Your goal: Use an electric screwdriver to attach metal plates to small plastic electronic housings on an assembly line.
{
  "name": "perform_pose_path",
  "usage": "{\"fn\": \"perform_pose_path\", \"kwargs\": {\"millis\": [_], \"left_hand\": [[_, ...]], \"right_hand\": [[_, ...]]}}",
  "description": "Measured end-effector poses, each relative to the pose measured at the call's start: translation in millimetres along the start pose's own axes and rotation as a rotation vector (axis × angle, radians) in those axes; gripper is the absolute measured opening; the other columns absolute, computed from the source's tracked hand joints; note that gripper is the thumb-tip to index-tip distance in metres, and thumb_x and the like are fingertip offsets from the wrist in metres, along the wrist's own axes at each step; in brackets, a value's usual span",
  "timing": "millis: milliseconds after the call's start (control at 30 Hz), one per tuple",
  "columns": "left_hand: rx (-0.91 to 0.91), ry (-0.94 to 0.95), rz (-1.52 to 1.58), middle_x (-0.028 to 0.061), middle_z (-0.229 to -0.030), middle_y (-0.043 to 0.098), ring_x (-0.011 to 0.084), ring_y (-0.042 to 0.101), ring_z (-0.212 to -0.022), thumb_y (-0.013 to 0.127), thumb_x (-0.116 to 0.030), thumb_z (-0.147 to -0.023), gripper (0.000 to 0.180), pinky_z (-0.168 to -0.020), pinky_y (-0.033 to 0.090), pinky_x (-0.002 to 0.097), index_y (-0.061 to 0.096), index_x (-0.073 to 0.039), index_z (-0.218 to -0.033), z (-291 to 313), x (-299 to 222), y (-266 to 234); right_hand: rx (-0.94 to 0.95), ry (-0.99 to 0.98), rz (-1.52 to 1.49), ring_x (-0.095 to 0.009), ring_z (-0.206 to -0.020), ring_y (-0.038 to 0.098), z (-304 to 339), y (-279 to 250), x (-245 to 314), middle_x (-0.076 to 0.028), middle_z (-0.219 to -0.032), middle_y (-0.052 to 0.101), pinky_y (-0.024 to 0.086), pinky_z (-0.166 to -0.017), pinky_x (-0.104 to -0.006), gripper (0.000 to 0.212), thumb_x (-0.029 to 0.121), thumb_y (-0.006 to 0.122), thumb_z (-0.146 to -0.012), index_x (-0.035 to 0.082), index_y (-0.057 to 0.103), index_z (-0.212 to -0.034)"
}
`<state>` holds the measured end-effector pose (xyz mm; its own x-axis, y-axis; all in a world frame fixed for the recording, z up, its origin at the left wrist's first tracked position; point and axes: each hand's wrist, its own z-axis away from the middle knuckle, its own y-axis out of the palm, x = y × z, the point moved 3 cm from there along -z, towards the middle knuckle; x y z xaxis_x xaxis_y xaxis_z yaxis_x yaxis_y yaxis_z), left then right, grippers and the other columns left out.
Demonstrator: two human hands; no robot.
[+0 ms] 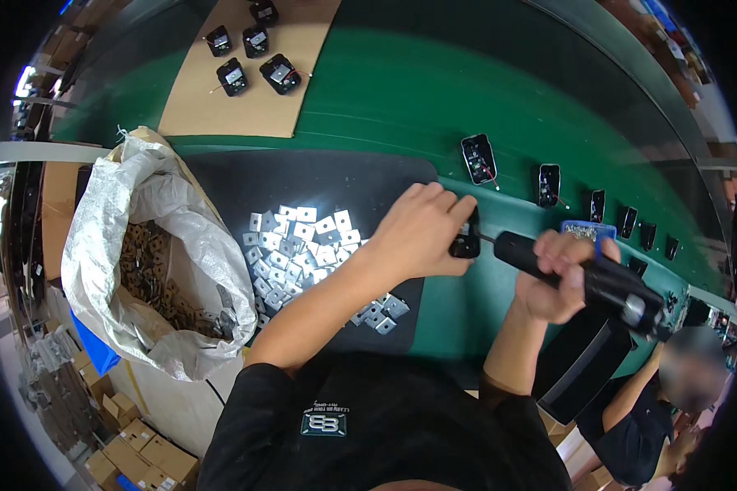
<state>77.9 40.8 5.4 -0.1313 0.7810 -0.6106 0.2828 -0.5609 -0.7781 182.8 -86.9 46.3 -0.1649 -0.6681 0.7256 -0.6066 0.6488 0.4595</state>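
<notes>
So nearest the camera is the front of a black shirt (360, 434), the wearer's own, with bare forearms reaching out over a green bench (401, 90). The left hand (418, 233) has its fingers curled over a small black housing (467, 245) with the thumb underneath, so that's a closed grip, right by the edge of the dark mat (344, 176). The right hand (553, 282) is a bit blurry but it's clearly wrapped round a fat black power driver (618, 295), bit (487, 238) pointing left at the housing.

My read is that this is the screw-driving step. Can't tell if the tip is actually seated, the fingers and the dark plastic hide that spot. If I'm right, the next move calls for pinning the housing firmly with the left and keeping the driver in line with the screw, since a slanted bit could slip off.

Around it all: a loose heap of square metal plates (299, 254) with holes on the mat, a big white woven sack (90, 237) to the left with more metal bits inside, and a cardboard sheet (229, 119) up top carrying several black units (280, 75). Off to the right there's a line of similar open housings (478, 159), plus a blue tray (604, 230) of small silvery parts, and a co-worker (630, 434) sits further along the bench
</notes>
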Motion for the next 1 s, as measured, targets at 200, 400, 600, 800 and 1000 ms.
{"fn": "perform_pose_path", "kwargs": {"millis": [200, 400, 600, 800, 1000], "left_hand": [[-0.449, -0.462, -0.256, 0.0213, -0.100, 0.052, 0.0375, 0.052, -0.092, 0.073, -0.027, -0.060, 0.063, -0.083, 0.044, 0.0405, 0.050, 0.002, -0.111, 19, 67, -95], [-0.621, -0.772, -0.418, 0.0257, -0.112, 0.051, 0.0384, 0.052, -0.105, 0.070, -0.027, -0.067, 0.068, -0.090, 0.043, 0.0401, 0.046, 0.004, -0.123, 57, 160, -140], [-0.587, -0.767, -0.430, 0.0301, -0.122, 0.044, 0.0403, 0.052, -0.106, 0.071, -0.021, -0.067, 0.073, -0.091, 0.043, 0.0403, 0.041, 0.001, -0.129, 68, 208, -138], [-0.577, -0.714, -0.620, 0.0355, -0.129, 0.035, 0.0424, 0.041, -0.118, 0.071, -0.019, -0.069, 0.069, -0.097, 0.037, 0.0428, 0.041, -0.004, -0.130, 65, 172, -128], [-0.424, -0.497, -0.243, 0.0160, -0.109, 0.058, 0.0319, 0.056, -0.101, 0.067, -0.012, -0.076, 0.037, -0.087, 0.044, 0.0367, 0.057, -0.002, -0.111, 56, 69, -109]], "right_hand": [[-0.062, -0.014, -0.020, -0.012, -0.053, 0.043, -2, -27, 29, -0.001, -0.066, 0.044, 0.038, -0.053, -0.0274, 0.047, 0.012, 0.058, -0.078, 0.007, 0.039, -0.121], [-0.082, 0.077, 0.080, -0.013, -0.051, 0.044, 21, -36, 17, -0.003, -0.063, 0.045, 0.040, -0.051, -0.0280, 0.045, 0.012, 0.060, -0.076, 0.006, 0.039, -0.115], [-0.071, 0.110, 0.100, -0.013, -0.050, 0.043, 24, -38, 16, -0.003, -0.062, 0.044, 0.040, -0.050, -0.0287, 0.043, 0.013, 0.060, -0.076, 0.006, 0.039, -0.113], [-0.086, 0.111, 0.129, -0.014, -0.050, 0.043, 26, -41, 18, -0.003, -0.062, 0.044, 0.041, -0.050, -0.0302, 0.044, 0.013, 0.060, -0.076, 0.006, 0.039, -0.113], [-0.090, 0.078, 0.144, -0.015, -0.051, 0.044, 16, -47, 18, -0.004, -0.063, 0.045, 0.042, -0.052, -0.0311, 0.045, 0.013, 0.059, -0.076, 0.006, 0.038, -0.115]]}}
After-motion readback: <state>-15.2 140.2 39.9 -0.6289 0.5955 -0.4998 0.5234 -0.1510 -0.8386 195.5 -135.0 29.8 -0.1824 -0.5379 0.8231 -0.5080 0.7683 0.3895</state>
